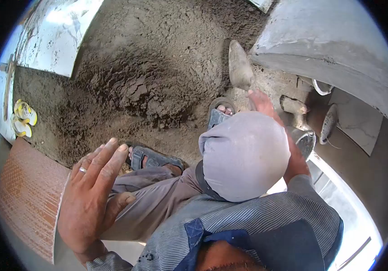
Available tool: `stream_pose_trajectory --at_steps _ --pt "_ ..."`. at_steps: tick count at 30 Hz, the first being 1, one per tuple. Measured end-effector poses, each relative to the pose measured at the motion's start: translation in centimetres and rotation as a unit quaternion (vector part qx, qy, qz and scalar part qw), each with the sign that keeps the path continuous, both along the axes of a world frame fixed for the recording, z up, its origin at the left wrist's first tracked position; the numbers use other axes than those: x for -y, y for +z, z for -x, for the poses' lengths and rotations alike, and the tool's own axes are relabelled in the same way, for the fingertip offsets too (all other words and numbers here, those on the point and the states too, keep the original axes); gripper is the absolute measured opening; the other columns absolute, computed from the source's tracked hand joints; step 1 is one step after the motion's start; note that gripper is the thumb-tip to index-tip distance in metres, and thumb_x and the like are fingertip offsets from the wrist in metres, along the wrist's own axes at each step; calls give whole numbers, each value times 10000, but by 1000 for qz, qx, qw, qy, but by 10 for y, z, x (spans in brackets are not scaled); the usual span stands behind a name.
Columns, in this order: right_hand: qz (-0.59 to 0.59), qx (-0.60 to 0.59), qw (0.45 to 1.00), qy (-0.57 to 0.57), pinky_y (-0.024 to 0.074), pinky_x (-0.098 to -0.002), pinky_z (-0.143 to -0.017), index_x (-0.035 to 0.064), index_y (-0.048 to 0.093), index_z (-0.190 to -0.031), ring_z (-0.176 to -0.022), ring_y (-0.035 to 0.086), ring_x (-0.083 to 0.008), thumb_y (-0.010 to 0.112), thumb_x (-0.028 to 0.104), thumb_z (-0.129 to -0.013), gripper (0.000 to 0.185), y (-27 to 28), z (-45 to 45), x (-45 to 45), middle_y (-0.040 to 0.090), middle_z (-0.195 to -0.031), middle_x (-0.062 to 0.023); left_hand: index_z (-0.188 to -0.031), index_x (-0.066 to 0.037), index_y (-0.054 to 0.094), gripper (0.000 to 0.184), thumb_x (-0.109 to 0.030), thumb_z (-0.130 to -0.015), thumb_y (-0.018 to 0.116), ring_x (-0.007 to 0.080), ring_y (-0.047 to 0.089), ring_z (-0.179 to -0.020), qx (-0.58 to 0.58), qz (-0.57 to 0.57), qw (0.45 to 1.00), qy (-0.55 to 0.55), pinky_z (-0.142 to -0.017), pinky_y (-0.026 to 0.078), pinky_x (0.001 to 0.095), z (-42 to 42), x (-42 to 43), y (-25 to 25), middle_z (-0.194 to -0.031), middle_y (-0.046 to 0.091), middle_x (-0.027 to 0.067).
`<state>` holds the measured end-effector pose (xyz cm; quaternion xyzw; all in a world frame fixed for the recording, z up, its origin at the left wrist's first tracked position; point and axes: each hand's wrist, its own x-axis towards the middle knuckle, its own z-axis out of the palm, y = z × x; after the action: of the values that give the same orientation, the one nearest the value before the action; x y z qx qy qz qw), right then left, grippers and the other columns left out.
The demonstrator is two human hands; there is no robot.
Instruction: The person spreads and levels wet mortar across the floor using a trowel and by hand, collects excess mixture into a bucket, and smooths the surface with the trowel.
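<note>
My right hand (262, 105) grips a pointed trowel (240, 65), its blade coated with grey mortar. The handle is mostly hidden behind my bent right knee (246, 156). The blade lies over the floor, at the right border of a heap of damp mortar mix (144, 90). My left hand (90, 194), with a ring on one finger, is raised in front of my left leg. Its fingers are stretched out and nothing is in them.
White glossy tiles (58, 36) lie at upper left, a ridged-back tile (33, 194) at lower left. Yellow-and-white objects (23, 118) sit by the mix. At right are a plastered ledge (334, 49), a metal container (302, 141) and a round pan (328, 124).
</note>
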<state>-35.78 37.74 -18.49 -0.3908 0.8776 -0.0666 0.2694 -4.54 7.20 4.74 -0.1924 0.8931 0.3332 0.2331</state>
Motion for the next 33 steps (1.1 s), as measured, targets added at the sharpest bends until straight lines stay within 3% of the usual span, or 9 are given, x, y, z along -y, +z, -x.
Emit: stream_pose_trajectory --at_steps 2,5,8,13,18,21,26,30,33 --pt "-60 210 973 -77 412 -427 -903 -3 511 -1181 -1051 539 -403 449 437 -913 519 5 16 21 559 -1112 -282 -1311 -74 432 695 -290 -700 682 347 467 -1171 1 -1 1000 8 -995 364 428 2 -1 0 -1313 467 160" --pt "-115 83 990 -17 435 -453 -808 7 529 -1118 -919 570 -434 485 407 -905 455 48 8 34 586 -958 -292 -1320 -79 416 675 -272 -724 666 334 473 -1170 29 4 1000 11 -994 364 425 4 2 2 -1310 468 157" --pt "-123 106 987 13 433 -472 -740 16 527 -1062 -832 569 -453 507 382 -901 400 49 4 52 586 -865 -286 -1334 -77 394 594 -307 -826 596 356 435 -1215 8 -55 998 1 -1021 346 415 3 4 -1 -1341 440 162" --pt "-99 251 944 192 438 -488 -783 22 516 -1109 -888 570 -453 493 370 -891 411 18 -12 106 604 -907 -285 -1287 -44 418 558 -301 -827 600 353 502 -1135 -14 -168 986 -1 -961 384 447 0 -17 -13 -1272 490 177" --pt "-249 96 940 212 440 -518 -782 23 531 -1074 -944 566 -438 470 352 -892 381 56 -29 143 590 -1012 -287 -1206 -37 495 534 -412 -834 573 346 568 -1042 63 -259 960 79 -873 437 466 -5 -64 -22 -1121 581 164" --pt "-157 127 924 324 449 -515 -770 23 523 -1039 -944 563 -438 460 349 -889 365 96 -63 160 571 -1029 -301 -1282 -76 455 546 -398 -852 553 330 546 -1086 76 -338 934 88 -906 416 476 -1 -111 -36 -1209 545 144" --pt "-199 188 945 176 448 -528 -767 -6 452 -1083 -896 565 -467 474 328 -879 391 64 -178 190 582 -969 -317 -1312 -136 452 534 -364 -841 557 322 547 -1099 157 -386 902 115 -892 440 450 -3 -202 -57 -1226 553 133" --pt "-169 223 927 249 453 -518 -802 3 477 -1098 -939 575 -445 461 317 -876 385 23 -229 184 589 -973 -312 -1294 -58 444 521 -332 -861 538 354 560 -1058 133 -347 905 205 -873 455 466 -21 -228 -61 -1172 572 183" --pt "-269 180 919 226 468 -499 -810 -3 532 -1046 -953 586 -422 472 300 -862 360 26 -193 157 610 -986 -269 -1301 -59 424 483 -299 -889 500 369 540 -1077 134 -366 870 303 -929 418 459 -27 -234 -60 -1179 555 196"
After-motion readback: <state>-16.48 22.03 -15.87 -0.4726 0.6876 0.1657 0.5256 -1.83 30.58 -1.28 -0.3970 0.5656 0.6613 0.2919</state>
